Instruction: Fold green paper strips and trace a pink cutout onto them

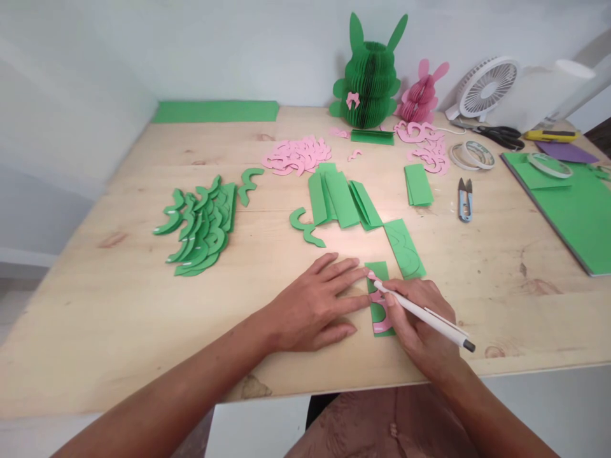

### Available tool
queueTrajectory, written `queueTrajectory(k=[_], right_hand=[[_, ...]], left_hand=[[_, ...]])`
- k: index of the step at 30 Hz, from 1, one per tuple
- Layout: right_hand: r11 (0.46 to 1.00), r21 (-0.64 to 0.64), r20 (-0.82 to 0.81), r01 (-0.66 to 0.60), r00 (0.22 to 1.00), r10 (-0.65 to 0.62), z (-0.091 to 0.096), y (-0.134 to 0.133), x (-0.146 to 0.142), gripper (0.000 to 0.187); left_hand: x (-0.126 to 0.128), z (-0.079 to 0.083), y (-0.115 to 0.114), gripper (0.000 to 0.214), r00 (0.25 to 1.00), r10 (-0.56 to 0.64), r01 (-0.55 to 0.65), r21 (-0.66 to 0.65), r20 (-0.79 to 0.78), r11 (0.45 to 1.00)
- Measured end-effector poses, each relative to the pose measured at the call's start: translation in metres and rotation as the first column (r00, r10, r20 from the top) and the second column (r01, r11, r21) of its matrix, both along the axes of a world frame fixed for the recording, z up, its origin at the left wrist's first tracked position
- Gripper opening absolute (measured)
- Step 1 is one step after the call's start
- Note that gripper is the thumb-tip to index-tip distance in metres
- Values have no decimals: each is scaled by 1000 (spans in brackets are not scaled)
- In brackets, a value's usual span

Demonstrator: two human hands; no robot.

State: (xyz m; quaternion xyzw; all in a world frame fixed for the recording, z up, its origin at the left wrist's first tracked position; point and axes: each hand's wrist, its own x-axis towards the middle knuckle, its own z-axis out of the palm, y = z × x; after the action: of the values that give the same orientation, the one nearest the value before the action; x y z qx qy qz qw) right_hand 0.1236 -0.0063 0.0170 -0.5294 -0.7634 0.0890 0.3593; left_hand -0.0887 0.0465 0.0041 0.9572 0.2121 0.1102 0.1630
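Note:
My right hand point(422, 315) grips a white pen point(436, 321), its tip at the edge of a pink paper cutout point(383, 326). That curvy cutout lies on a small green paper piece point(378, 270) near the front of the table. Spread flat, my left hand point(319, 302) has its fingertips on the left side of the cutout and the green piece. Just beyond my right hand lies a green paper piece with drawn curves point(405, 248). Folded green papers point(337, 194) stand past my left fingers, close to a green curvy cutout point(305, 229).
Green cutouts point(203, 229) pile up at left, pink cutouts point(298, 156) farther back. Green point(372, 76) and pink point(421, 95) paper rabbits stand by the wall. Blue thread snips point(464, 200), tape rolls point(472, 155), black scissors point(501, 135) and a white fan point(487, 86) are at right.

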Motion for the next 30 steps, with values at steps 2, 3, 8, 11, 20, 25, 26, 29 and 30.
queueTrajectory(k=[2,3,8,11,20,25,26,29,30], right_hand=[[1000,8,1,5,1000,-5,0,0,0,12],[1000,9,0,8,1000,-8,-1,-1,0,11],[1000,6,-1,22,1000,-22,-3,-2,2,9],[999,8,12,31,999,-31,-4,-2,2,9],[999,1,20,44,999,-44,-2,-3,3,9],[999,12,19,42,999,-42,-2,-3,3,9],[999,14,18,41,999,-41,-2,-3,3,9],[999,14,16,42,999,-42,-2,-3,3,9],[999,13,16,45,999,-45,-2,-3,3,9]], left_hand=[[0,0,0,50,1000,-1,1,-1,1,1000],[0,0,0,50,1000,-1,1,0,3,1000],[0,-1,0,51,1000,-1,1,4,9,1000],[1,-1,-1,51,1000,6,-6,3,3,1000],[0,0,0,51,1000,-3,3,0,5,1000],[0,-2,0,50,1000,6,-6,-1,-1,1000],[0,-2,0,49,1000,7,-7,0,2,1000],[0,-2,-1,48,1000,13,-13,1,11,1000],[0,-2,-1,47,1000,14,-14,0,14,1000]])
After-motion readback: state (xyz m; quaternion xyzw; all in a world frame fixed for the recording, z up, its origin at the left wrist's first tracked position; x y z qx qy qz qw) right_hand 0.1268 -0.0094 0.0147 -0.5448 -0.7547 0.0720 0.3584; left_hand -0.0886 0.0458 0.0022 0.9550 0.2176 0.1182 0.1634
